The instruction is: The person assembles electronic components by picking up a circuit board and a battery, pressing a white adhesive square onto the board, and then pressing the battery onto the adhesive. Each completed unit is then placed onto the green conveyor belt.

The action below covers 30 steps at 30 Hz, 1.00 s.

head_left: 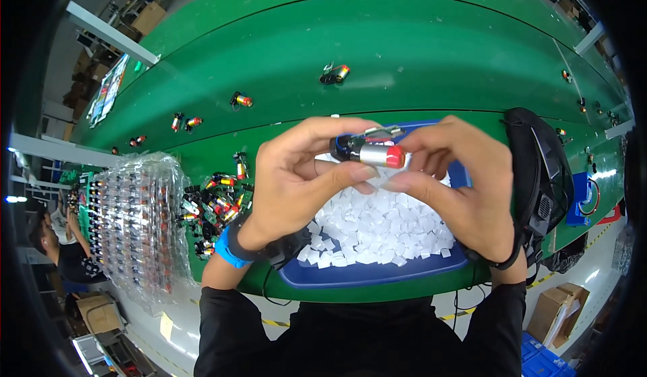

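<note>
My left hand [296, 175] grips a small cylindrical part [373, 154] with a silver body, a red end and a black end with wires, likely a battery with a small circuit board. Its thumb lies along the near side. At the red end, the bent fingers of my right hand [465, 181] are closed in a pinch; a whitish bit shows there, but what they hold is not clear. Below both hands, a blue tray [323, 279] carries many small white square pieces [377, 235].
Loose similar parts pile up [219, 202] left of the tray, beside a clear plastic-wrapped block of rowed parts [138, 222]. Several more lie on the green table [418, 47]. A black bag [536, 168] sits at the right. Another person [60, 242] is at far left.
</note>
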Tool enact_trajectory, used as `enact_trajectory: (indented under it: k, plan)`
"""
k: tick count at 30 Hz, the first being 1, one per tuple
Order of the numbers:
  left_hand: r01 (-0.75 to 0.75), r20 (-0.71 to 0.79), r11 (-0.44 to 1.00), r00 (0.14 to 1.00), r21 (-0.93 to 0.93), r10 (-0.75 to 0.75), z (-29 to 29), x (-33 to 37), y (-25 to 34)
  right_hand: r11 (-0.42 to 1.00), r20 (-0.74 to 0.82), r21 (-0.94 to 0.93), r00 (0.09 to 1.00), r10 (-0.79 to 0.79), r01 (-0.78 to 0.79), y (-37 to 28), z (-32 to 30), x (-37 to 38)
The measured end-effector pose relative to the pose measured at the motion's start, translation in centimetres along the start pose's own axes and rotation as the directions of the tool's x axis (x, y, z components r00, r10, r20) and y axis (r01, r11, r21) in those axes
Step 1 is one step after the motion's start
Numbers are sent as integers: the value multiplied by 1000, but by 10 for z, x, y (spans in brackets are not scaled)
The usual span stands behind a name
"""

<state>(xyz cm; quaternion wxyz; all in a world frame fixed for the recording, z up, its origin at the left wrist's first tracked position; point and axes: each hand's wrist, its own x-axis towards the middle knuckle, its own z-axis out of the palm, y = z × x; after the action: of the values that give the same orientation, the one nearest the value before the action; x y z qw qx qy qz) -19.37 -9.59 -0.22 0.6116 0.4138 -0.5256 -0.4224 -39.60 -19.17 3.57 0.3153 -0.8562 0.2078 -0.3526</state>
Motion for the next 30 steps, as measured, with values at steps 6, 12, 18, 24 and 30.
enact_trajectory:
  k: [6, 12, 18, 24, 30]
  plan:
    - [-114, 2, 988, 993, 101, 114, 4, -2, -2, 979, -70, 175, 994, -89, 101, 11, 17, -5]
    - [-397, 136, 707, 908, 585, 397, 4, -2, 7, 862, -67, 505, 994, 82, -37, 5, 25, -9]
    - [-417, 134, 605, 880, 679, 456, 9, -6, 10, 855, 50, 503, 992, 116, -125, 7, 21, -11]
    - [-410, 150, 569, 881, 712, 448, 6, -5, 11, 778, 175, 567, 962, 209, -271, 6, 22, -7]
    - [74, -151, 976, 988, 204, -43, 20, 9, 2, 995, -16, -5, 995, -98, 98, 24, 15, -4]
